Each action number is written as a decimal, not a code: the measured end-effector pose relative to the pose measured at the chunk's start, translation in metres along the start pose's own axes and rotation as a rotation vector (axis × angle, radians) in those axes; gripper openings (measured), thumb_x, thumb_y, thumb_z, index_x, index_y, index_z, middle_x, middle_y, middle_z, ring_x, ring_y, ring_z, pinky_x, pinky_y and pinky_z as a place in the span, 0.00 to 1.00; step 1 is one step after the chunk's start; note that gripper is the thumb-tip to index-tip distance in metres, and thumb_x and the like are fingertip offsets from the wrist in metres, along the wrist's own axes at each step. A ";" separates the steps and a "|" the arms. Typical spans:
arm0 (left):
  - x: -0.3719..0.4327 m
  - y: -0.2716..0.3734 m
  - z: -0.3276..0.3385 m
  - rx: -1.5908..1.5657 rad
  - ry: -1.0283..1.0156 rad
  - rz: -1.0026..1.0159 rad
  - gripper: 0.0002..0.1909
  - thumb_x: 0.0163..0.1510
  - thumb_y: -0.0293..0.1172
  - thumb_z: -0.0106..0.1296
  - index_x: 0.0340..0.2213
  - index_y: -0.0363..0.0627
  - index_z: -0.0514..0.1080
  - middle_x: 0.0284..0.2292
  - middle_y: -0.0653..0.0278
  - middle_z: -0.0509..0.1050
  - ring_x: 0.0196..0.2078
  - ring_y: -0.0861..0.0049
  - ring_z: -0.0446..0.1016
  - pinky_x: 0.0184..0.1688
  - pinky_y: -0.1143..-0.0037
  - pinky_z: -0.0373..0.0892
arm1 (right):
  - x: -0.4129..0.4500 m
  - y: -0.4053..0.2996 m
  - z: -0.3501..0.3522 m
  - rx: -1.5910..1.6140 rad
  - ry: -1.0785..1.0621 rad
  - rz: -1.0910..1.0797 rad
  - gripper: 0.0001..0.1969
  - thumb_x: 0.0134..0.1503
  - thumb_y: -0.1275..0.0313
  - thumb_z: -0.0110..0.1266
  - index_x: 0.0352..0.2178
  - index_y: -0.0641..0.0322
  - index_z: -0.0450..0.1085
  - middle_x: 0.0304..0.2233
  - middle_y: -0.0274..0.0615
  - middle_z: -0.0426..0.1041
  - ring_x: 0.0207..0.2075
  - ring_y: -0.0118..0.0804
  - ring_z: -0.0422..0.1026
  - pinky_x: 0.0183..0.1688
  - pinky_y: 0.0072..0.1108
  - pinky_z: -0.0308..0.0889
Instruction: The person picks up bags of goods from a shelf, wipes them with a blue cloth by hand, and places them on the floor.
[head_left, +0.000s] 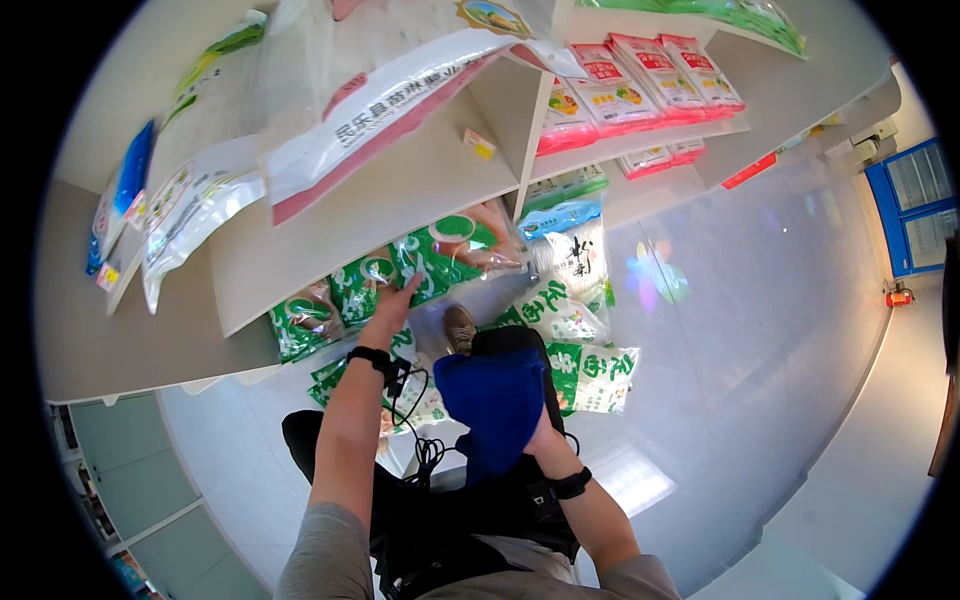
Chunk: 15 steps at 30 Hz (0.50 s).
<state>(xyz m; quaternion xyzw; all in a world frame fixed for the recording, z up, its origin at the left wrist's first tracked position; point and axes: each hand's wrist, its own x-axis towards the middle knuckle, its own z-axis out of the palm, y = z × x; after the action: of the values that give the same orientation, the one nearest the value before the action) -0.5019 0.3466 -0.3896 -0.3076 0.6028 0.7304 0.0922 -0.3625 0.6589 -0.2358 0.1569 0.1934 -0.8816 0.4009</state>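
My left hand (391, 306) rests against the green-printed plastic food bags on the bottom shelf, its fingers and thumb at the edge between the middle bag (364, 289) and the larger right bag (454, 247). Whether it grips either one cannot be told. A third bag (306, 321) of the same kind lies to the left. My right hand (538, 436) holds a blue cloth (491, 394) above my knee, and the cloth hides most of its fingers. On the floor around my legs lie several white-and-green bags (592, 379).
Large clear bags (382, 105) overhang the upper shelf board (420, 172). To the right, red-and-white packets (652, 79) fill another shelf. A clear noodle-like pack (574, 251) stands by the upright. A black cable (427, 450) hangs between my arms. My shoe (459, 328) is close to the bags.
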 end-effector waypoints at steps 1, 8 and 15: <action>-0.008 0.000 0.002 0.038 -0.032 0.086 0.37 0.50 0.40 0.62 0.56 0.37 0.59 0.53 0.59 0.67 0.53 0.71 0.65 0.54 0.70 0.62 | -0.003 -0.004 -0.002 -0.018 -0.025 -0.041 0.32 0.64 0.47 0.31 0.59 0.59 0.56 0.56 0.43 0.64 0.54 0.41 0.66 0.57 0.34 0.62; -0.030 -0.002 0.028 -0.047 -0.004 -0.061 0.30 0.53 0.32 0.59 0.54 0.38 0.61 0.51 0.60 0.69 0.50 0.70 0.68 0.51 0.70 0.64 | -0.015 -0.006 -0.007 -0.013 -0.076 -0.068 0.30 0.64 0.50 0.34 0.58 0.61 0.58 0.53 0.42 0.66 0.52 0.38 0.68 0.53 0.30 0.66; -0.040 -0.025 0.068 -0.658 -0.043 -0.008 0.25 0.55 0.31 0.56 0.52 0.36 0.62 0.48 0.58 0.70 0.48 0.70 0.71 0.50 0.68 0.69 | -0.016 -0.002 -0.012 0.022 -0.089 -0.046 0.30 0.64 0.50 0.35 0.59 0.59 0.56 0.57 0.43 0.63 0.55 0.42 0.65 0.58 0.34 0.61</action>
<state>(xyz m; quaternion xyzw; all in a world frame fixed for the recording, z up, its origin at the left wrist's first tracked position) -0.4806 0.4258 -0.3817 -0.3076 0.3315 0.8919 0.0034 -0.3523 0.6754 -0.2388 0.1173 0.1693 -0.8988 0.3869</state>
